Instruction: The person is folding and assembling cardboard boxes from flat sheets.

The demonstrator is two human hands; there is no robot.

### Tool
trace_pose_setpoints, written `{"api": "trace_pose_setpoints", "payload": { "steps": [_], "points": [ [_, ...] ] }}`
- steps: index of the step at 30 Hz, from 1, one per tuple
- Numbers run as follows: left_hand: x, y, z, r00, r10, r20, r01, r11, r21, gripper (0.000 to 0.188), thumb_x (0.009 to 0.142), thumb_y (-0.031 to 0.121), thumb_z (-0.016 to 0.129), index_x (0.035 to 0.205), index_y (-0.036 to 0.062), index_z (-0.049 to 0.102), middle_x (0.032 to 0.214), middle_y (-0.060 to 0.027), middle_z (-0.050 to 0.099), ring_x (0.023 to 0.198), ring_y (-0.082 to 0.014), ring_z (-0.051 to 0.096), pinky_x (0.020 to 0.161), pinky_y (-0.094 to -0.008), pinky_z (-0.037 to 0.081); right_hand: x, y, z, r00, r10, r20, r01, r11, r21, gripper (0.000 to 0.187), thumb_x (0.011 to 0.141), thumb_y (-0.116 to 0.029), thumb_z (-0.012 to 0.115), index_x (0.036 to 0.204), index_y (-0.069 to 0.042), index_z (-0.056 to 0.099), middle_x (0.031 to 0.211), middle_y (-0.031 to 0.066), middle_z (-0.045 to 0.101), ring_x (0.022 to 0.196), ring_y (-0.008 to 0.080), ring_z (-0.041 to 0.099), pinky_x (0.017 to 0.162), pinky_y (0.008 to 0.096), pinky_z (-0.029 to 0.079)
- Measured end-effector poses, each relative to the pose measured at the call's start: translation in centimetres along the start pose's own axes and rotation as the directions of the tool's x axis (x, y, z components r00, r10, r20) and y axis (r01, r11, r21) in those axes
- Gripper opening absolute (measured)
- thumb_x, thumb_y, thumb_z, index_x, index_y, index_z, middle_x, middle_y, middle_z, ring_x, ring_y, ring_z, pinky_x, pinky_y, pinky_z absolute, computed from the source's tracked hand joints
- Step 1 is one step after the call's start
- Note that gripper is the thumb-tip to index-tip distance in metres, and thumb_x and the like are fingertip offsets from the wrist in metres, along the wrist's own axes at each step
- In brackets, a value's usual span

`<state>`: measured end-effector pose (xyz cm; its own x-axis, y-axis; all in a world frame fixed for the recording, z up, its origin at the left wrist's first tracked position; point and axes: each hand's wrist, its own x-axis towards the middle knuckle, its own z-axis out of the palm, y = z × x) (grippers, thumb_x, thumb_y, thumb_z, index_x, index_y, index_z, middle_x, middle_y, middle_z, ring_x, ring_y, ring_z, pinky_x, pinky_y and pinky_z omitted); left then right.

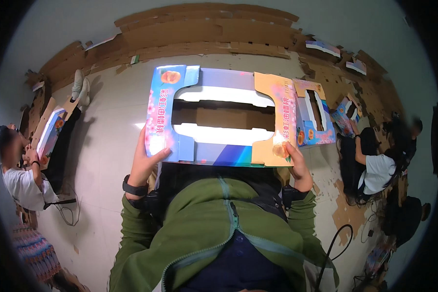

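A printed cardboard fruit carton (219, 152), blue at its left end and orange at its right, is held up in front of my body. Its top has a wide opening with white inner flaps, and brown cardboard shows through it. My left hand (143, 163) grips the near left corner, thumb lying on top. At the near right corner my right hand (301, 168) grips the orange end, its thumb on the printed side. The fingers beneath the carton are mostly hidden.
A similar carton (326, 137) is just beyond the right end of mine. A person (24, 182) at the left handles another carton (51, 131). More people (379, 170) sit at the right. Cardboard sheets (204, 36) line the far wall; a black cable (333, 243) loops near my right arm.
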<state>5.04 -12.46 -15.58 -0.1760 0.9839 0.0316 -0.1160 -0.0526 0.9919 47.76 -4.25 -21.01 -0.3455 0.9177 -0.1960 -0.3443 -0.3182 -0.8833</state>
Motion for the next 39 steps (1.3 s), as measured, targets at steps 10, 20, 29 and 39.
{"api": "trace_pose_setpoints", "payload": {
  "steps": [10, 20, 29, 39],
  "points": [
    [-0.4, 0.5, -0.3, 0.998, 0.014, 0.067, -0.030, 0.972, 0.234, 0.089, 0.079, 0.010, 0.077, 0.148, -0.0013, 0.023, 0.136, -0.0132, 0.046, 0.125, -0.0212, 0.047, 0.104, -0.0355, 0.041, -0.3, -2.3, -0.2, 0.999, 0.016, 0.043, -0.004, 0.967, -0.256, 0.059, 0.100, -0.030, 0.053, 0.146, 0.000, 0.033, 0.135, 0.0073, 0.048, 0.124, 0.0165, 0.044, 0.107, 0.0298, 0.033],
    [7.2, 11.2, 0.0, 0.927, 0.042, 0.372, -0.373, 0.190, 0.908, 0.091, 0.086, 0.053, 0.067, 0.147, -0.0025, 0.030, 0.152, -0.0260, 0.030, 0.143, -0.0387, 0.027, 0.116, -0.0435, 0.025, 3.4, -14.5, 5.3, 0.906, -0.354, 0.231, 0.253, 0.015, -0.967, 0.079, 0.092, -0.049, 0.058, 0.143, 0.006, 0.035, 0.149, 0.0261, 0.036, 0.141, 0.0359, 0.033, 0.115, 0.0378, 0.025],
    [14.8, 7.4, 5.8, 0.852, 0.016, 0.523, -0.523, 0.042, 0.851, 0.100, 0.079, 0.067, 0.064, 0.149, 0.0020, 0.032, 0.153, -0.0195, 0.032, 0.146, -0.0403, 0.020, 0.116, -0.0560, 0.017, 11.3, -10.7, 11.1, 0.890, -0.276, 0.363, 0.287, -0.280, -0.916, 0.088, 0.081, -0.048, 0.069, 0.142, 0.004, 0.037, 0.147, 0.0271, 0.036, 0.140, 0.0389, 0.032, 0.114, 0.0438, 0.029],
    [15.7, 4.3, 4.7, 0.814, 0.054, 0.578, -0.574, -0.079, 0.815, 0.111, 0.072, 0.060, 0.075, 0.153, 0.0056, 0.023, 0.158, -0.0147, 0.024, 0.148, -0.0355, 0.012, 0.116, -0.0616, 0.009, 13.6, -11.5, 11.1, 0.918, -0.073, 0.391, 0.365, -0.235, -0.901, 0.100, 0.068, -0.049, 0.081, 0.140, 0.006, 0.039, 0.142, 0.0236, 0.042, 0.134, 0.0378, 0.039, 0.112, 0.0418, 0.031]
  ]
}}
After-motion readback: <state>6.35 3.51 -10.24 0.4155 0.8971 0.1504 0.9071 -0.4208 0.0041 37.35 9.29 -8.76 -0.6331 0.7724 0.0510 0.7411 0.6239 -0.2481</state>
